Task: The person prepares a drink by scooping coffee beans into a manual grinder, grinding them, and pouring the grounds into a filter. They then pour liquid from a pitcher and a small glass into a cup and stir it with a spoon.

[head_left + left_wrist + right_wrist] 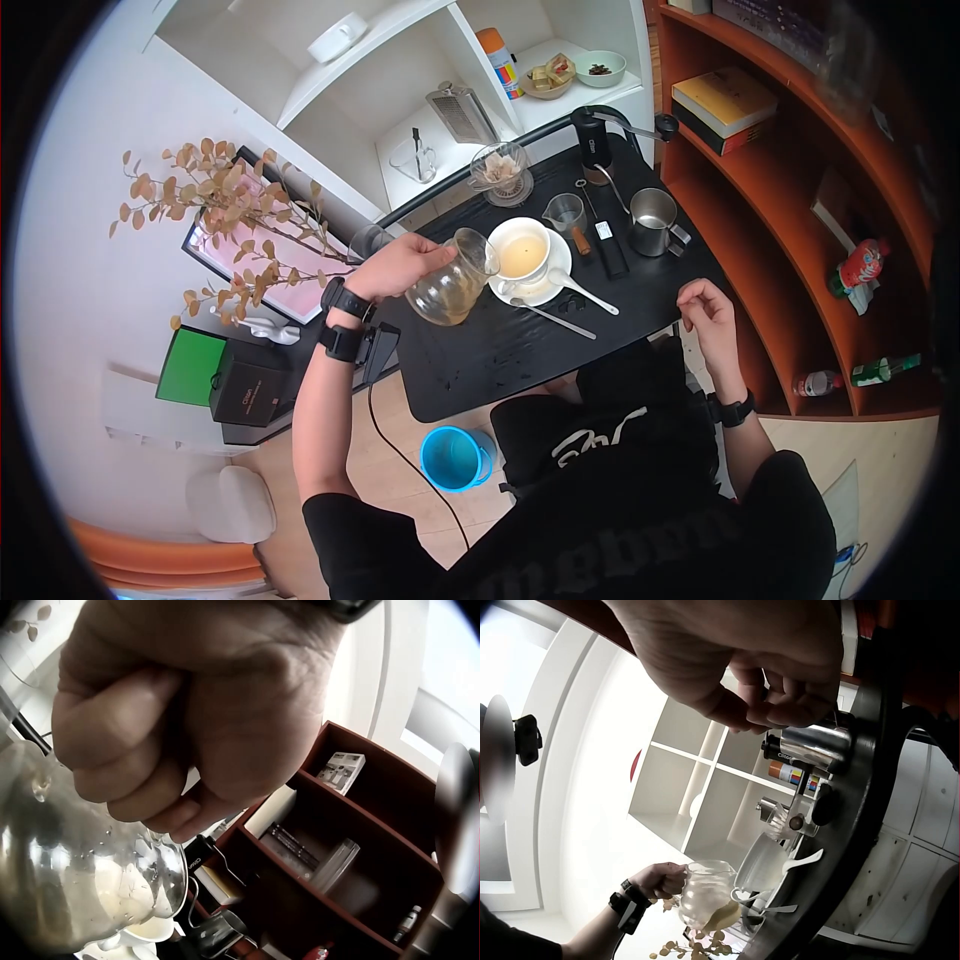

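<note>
Left hand (400, 268) grips a glass carafe (452, 282) by its handle side, fingers curled tight — the left wrist view shows the fist closed above the glass. The carafe is tilted, spout toward the white cup (522, 252), a little pale liquid pooled in its low side. It hangs above the tabletop (500, 350), just left of the cup; rim is very near the cup's edge, contact cannot be told. The cup sits on a white saucer (545, 290) and holds pale yellowish liquid.

Right hand (706, 312) rests at the near right edge of the tabletop, fingers loosely curled, holding nothing — well apart from the carafe.

A white spoon (583, 291) lies with its bowl on the saucer, handle pointing right and near. A metal spoon (553, 318) lies on the tabletop just in front of the saucer. Farther back: small glass measuring cup (566, 212), steel pitcher (652, 222), black hand grinder (597, 140) with crank, glass dripper (500, 172) with a paper filter.

White shelf unit (420, 70) beyond the tabletop, red-brown bookshelf (800, 200) at right. Dried leafy branch (215, 215) at left. Blue bucket (455, 458) on the floor near the person's legs.
</note>
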A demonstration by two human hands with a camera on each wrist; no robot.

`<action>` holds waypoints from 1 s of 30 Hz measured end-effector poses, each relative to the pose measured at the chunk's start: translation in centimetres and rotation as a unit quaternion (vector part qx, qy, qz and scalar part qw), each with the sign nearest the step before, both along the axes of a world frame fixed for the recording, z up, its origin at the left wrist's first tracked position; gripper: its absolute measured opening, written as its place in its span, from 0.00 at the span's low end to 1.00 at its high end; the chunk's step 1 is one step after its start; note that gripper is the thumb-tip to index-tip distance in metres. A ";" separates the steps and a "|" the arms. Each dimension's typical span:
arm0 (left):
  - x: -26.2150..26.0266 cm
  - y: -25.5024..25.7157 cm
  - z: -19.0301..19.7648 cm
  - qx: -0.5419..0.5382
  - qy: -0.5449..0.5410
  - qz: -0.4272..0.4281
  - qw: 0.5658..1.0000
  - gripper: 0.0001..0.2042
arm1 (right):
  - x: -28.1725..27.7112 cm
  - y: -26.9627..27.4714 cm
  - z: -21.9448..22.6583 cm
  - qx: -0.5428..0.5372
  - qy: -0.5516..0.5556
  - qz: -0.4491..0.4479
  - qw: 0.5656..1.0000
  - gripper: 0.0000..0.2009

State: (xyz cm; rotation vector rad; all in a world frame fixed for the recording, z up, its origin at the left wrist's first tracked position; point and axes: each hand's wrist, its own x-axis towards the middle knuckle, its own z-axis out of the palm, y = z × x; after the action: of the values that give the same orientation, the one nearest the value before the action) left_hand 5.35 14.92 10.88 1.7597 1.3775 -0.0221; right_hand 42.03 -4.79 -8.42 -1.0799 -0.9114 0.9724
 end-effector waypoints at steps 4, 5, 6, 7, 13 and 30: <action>0.7 0.9 0.0 0.002 0.033 -0.026 0.999 0.21 | 0.0 -0.1 0.2 -0.002 0.001 0.000 1.000 0.07; 1.0 1.1 0.1 0.002 0.045 -0.030 0.999 0.22 | 0.0 0.0 0.2 -0.003 0.000 0.000 1.000 0.07; 1.2 1.0 0.3 0.021 0.058 -0.046 0.997 0.22 | 0.0 0.0 0.2 -0.003 0.000 0.000 1.000 0.07; 1.7 0.8 0.7 0.040 0.070 -0.062 0.995 0.23 | 0.0 0.0 0.1 -0.005 0.000 0.001 1.000 0.07; 3.0 1.3 1.5 0.096 0.160 -0.121 0.975 0.23 | -0.1 0.0 -0.1 -0.007 -0.001 0.005 1.000 0.07; 4.8 1.6 0.4 0.186 0.243 -0.152 0.940 0.21 | 0.3 -0.2 -0.7 -0.011 0.006 0.001 1.000 0.07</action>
State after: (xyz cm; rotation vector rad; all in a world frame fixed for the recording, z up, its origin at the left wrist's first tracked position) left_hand 10.20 16.53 11.30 2.3903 1.5024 -0.4156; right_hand 42.33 -4.99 -9.10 -1.0906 -0.8953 0.9910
